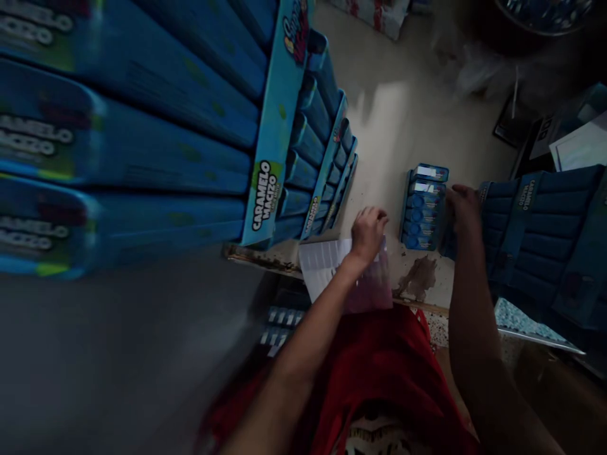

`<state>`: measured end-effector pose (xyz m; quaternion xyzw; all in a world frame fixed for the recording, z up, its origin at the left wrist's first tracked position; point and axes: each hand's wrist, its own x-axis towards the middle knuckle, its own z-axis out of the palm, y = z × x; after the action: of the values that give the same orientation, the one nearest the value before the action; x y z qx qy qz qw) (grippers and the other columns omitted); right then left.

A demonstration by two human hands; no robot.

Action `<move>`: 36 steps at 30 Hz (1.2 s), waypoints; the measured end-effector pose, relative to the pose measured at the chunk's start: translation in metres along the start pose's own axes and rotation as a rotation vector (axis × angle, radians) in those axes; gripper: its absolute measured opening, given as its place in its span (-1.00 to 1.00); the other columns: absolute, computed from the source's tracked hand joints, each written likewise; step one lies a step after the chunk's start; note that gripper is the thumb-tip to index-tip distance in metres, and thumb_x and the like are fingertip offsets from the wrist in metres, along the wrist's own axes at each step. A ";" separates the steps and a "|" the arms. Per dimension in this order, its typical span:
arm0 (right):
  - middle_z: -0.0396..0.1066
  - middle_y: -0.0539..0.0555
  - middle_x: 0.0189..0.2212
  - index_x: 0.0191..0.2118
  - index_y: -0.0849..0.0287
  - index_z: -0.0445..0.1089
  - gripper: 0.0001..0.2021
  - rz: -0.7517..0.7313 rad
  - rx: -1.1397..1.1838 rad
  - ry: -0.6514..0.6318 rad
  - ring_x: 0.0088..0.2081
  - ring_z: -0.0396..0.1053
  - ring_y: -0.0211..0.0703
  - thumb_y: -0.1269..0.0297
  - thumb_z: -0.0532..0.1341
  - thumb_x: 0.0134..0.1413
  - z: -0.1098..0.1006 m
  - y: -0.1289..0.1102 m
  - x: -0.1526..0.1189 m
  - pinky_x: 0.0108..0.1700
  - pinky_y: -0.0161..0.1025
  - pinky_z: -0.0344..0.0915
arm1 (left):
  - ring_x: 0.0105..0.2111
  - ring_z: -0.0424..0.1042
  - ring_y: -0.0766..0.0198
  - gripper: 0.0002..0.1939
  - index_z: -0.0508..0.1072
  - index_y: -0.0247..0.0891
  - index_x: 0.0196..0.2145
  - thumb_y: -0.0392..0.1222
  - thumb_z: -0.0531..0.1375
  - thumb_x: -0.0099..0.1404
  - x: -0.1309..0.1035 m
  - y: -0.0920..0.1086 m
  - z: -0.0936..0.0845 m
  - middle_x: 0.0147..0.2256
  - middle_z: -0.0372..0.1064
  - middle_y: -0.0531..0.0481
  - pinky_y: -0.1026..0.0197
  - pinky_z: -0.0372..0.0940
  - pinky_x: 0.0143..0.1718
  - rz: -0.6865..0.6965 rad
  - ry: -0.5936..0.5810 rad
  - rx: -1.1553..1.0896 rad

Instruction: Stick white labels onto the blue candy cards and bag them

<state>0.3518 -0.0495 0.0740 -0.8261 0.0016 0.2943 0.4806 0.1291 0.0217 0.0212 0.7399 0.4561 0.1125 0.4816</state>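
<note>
At three o'clock of blue packs [420,218], our right hand [465,207], fingers bent; at eight, left hand [368,232], curled over plastic sheet [322,262]. Cannot tell either grip's hold.

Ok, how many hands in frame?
2: left hand over the edge of the pale sheet, right hand beside the short row of blue packs. Dark areas could hide others.

Dim overall; left edge blurred; glare midframe.
</note>
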 end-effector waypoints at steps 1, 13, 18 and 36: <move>0.32 -0.14 -0.47 -0.15 0.04 0.30 -0.63 -0.100 -0.040 0.061 -0.45 0.32 -0.21 0.14 0.37 -0.09 -0.005 0.003 -0.015 -0.42 -0.29 0.23 | 0.00 0.46 -0.05 -0.91 0.43 -0.14 -0.25 -0.28 0.28 0.36 -0.016 -0.015 -0.014 -0.14 0.51 -0.16 -0.01 0.29 0.11 0.029 -0.037 0.071; 0.54 0.17 -0.05 0.11 0.10 0.48 -0.69 -0.577 -0.783 -0.395 0.00 0.48 0.02 0.39 0.11 0.36 0.026 0.129 -0.169 0.06 -0.07 0.43 | 0.05 0.40 -0.15 -0.77 0.52 -0.22 -0.03 -0.13 0.29 0.40 -0.050 -0.052 -0.022 -0.05 0.52 -0.25 -0.11 0.19 0.14 0.110 -0.264 0.502; 0.37 0.27 0.26 0.36 0.17 0.32 -0.46 -0.687 -0.957 -0.417 0.25 0.32 0.10 0.54 0.07 0.31 0.048 0.139 -0.148 0.27 0.00 0.32 | -0.02 0.44 -0.03 -0.82 0.59 -0.19 -0.14 -0.09 0.23 0.45 -0.034 -0.060 -0.017 -0.12 0.52 -0.21 0.03 0.24 0.01 0.120 -0.351 0.420; 0.45 0.17 -0.14 -0.22 0.13 0.47 -0.91 -0.678 -0.870 -0.322 -0.04 0.38 0.04 0.31 0.21 0.28 0.009 0.106 -0.174 0.03 -0.06 0.28 | -0.07 0.49 -0.05 -0.78 0.65 -0.21 -0.23 -0.14 0.20 0.43 -0.023 -0.057 -0.021 -0.16 0.57 -0.23 0.00 0.29 0.01 0.068 -0.237 0.321</move>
<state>0.1737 -0.1479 0.0717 -0.8470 -0.4578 0.2192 0.1580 0.0708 0.0233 -0.0079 0.8303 0.3831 -0.0334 0.4034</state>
